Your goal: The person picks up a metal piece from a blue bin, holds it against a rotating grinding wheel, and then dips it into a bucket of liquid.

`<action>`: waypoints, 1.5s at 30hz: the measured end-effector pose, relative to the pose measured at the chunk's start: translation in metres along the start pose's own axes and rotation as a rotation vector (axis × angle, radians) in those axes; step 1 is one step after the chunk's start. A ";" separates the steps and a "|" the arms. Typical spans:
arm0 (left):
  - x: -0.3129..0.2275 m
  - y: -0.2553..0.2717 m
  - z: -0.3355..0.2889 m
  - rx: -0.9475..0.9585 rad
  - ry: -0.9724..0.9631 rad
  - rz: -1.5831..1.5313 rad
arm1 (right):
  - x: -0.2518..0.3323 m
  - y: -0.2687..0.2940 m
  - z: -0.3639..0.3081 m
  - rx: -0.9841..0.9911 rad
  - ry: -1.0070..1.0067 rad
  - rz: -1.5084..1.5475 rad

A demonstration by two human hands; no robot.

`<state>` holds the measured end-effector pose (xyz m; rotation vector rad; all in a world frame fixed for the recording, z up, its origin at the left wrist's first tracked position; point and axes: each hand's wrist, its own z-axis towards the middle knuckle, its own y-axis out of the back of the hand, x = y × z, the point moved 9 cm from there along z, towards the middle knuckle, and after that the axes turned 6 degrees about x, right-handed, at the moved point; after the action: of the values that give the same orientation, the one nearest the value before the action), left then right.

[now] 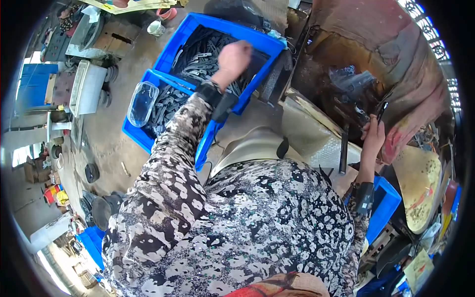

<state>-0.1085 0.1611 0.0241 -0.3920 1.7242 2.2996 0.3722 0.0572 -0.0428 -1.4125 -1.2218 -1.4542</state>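
Observation:
My left hand [234, 58] is over a large blue crate [174, 37] of dark, narrow metal pieces [204, 57]. Its fingers are curled in and slightly blurred, so whatever they may hold cannot be made out. To the right, my right hand [374, 134] is closed around a thin dark metal piece [383, 110] with a shiny tip. That hand is beside a brown, stained work surface [326, 54], where crumpled clear plastic [354, 79] lies. A dark bar [343, 151] points downward just left of the right hand.
Nearer me, a second blue crate [136, 132] holds similar pieces, with a clear plastic box [143, 104] on its left edge. Reddish cloth [415, 99] drapes the right side. Another blue crate [383, 210] sits below my right forearm. A white cup [156, 28] stands beyond the crates.

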 end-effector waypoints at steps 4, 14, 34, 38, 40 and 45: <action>0.129 -0.034 -0.030 0.174 0.282 0.181 | -0.017 0.005 -0.003 -0.029 0.019 -0.073; 0.124 0.020 -0.073 0.321 0.342 0.427 | -0.011 0.024 -0.016 -0.115 0.165 -0.243; 0.208 -0.031 -0.173 0.353 0.472 0.412 | -0.022 0.030 -0.032 -0.196 0.338 -0.515; 0.254 -0.046 -0.161 0.472 0.578 0.388 | -0.024 0.005 -0.037 -0.053 -0.014 0.015; 0.303 -0.061 -0.157 0.495 0.376 0.335 | -0.020 -0.004 -0.033 0.017 -0.033 0.147; 0.314 -0.075 -0.152 0.553 0.160 0.320 | -0.025 -0.011 -0.029 0.035 -0.059 0.322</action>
<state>-0.3655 0.0453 -0.1948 -0.2022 2.5544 1.8863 0.3565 0.0298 -0.0673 -1.5553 -0.9945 -1.1729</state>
